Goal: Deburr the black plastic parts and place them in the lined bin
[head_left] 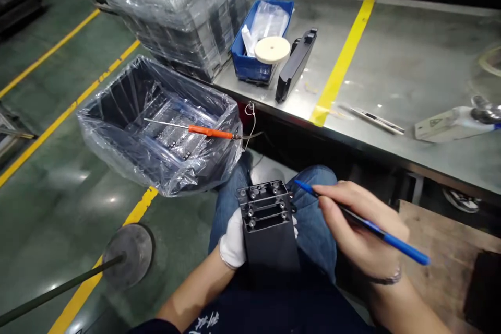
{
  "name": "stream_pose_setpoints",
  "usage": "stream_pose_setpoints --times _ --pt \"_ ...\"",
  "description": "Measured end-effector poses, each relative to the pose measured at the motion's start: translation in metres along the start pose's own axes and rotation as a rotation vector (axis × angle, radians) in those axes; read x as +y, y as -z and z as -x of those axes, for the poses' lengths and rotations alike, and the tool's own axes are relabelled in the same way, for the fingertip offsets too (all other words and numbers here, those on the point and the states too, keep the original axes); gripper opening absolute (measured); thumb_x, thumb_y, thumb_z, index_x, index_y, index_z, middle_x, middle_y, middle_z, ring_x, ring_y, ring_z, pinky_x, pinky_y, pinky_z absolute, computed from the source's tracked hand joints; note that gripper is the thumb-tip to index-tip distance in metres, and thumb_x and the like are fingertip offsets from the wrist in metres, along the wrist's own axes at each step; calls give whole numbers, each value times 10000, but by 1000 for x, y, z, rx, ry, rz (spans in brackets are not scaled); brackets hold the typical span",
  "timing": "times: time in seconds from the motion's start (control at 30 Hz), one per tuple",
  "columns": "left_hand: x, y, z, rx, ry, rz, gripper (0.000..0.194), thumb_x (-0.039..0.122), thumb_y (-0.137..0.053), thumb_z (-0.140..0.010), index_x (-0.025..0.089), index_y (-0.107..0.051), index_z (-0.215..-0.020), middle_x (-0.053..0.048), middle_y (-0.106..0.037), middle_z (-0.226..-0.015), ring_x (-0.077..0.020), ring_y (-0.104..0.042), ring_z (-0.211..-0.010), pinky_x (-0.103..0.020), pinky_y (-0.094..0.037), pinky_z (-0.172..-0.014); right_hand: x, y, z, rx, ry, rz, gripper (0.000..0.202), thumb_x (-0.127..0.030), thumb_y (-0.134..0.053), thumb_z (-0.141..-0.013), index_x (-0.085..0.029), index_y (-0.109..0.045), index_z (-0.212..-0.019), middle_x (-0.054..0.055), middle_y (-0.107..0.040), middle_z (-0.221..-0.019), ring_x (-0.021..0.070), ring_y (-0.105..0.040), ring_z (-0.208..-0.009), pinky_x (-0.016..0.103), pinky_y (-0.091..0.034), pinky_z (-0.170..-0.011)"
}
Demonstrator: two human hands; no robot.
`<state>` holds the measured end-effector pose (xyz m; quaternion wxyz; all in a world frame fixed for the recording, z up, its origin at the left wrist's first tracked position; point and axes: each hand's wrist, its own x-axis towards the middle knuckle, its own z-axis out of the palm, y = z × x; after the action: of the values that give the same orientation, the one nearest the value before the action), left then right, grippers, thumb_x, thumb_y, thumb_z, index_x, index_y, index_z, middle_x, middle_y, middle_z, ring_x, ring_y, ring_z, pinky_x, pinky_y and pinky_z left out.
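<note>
This is looking like a factory assembly floor. Yellow lane lines are running across the green painted floor off to the left of the left hand. A steel workbench is standing beyond both hands, carrying a blue parts bin. A plastic-lined crate and wrapped tray stacks are sitting further left.
</note>
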<state>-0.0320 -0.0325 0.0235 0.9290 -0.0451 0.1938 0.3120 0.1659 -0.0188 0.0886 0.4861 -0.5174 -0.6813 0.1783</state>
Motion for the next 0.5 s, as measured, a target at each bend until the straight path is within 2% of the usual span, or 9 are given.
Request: stream_pose_setpoints --times 0.07,0.17,0.27,0.33,0.4,0.5 --pt "-1 3 2 38 -64 -3 410 428 -759 -795 160 -784 -1105 -20 -794 -1009 -213 -711 -1039 -276 -475 -1010 -4 -8 2 -38 60 -26 203 -65 -665 -868 -205 -722 -1004 3 -709 -787 122 -660 -665 247 -525 -615" --pt "-1 1 3 148 -159 -38 340 428 -865 -689 208 -827 -945 25 -799 -893 -216 -714 -1029 -250 -442 -1048 -6 -17 5 -58 100 -50 252 -30 -658 -869 -193 -703 -1056 23 -713 -817 138 -669 -695 272 -536 -641" --pt "-2 -2 4 223 -197 -66 417 441 -918 -606 212 -827 -942 32 -800 -936 -209 -730 -982 -235 -460 -1031 -5 -21 7 -78 115 -56 231 -25 -656 -874 -171 -698 -1048 45 -721 -832 147 -674 -714 283 -544 -657" --pt "-3 -1 5 224 -217 -72 406 427 -913 -622 198 -826 -946 13 -800 -942 -199 -742 -930 -226 -492 -980 -5 -24 8 -94 118 -54 197 -24 -655 -877 -144 -699 -1027 54 -716 -812 136 -661 -697 271 -536 -647" --pt "-4 2 6 247 -238 -59 313 379 -884 -672 189 -828 -914 -1 -801 -929 -181 -747 -878 -208 -522 -898 -4 -26 8 -106 121 -53 174 -25 -652 -881 -122 -700 -1017 55 -706 -788 123 -644 -678 257 -524 -633" --pt "-5 9 8 361 -234 -16 155 275 -762 -805 182 -825 -911 -10 -801 -948 -149 -741 -861 -190 -519 -860 -4 -27 8 -114 122 -57 157 -24 -649 -885 -113 -700 -1004 54 -700 -781 115 -636 -677 247 -520 -635"
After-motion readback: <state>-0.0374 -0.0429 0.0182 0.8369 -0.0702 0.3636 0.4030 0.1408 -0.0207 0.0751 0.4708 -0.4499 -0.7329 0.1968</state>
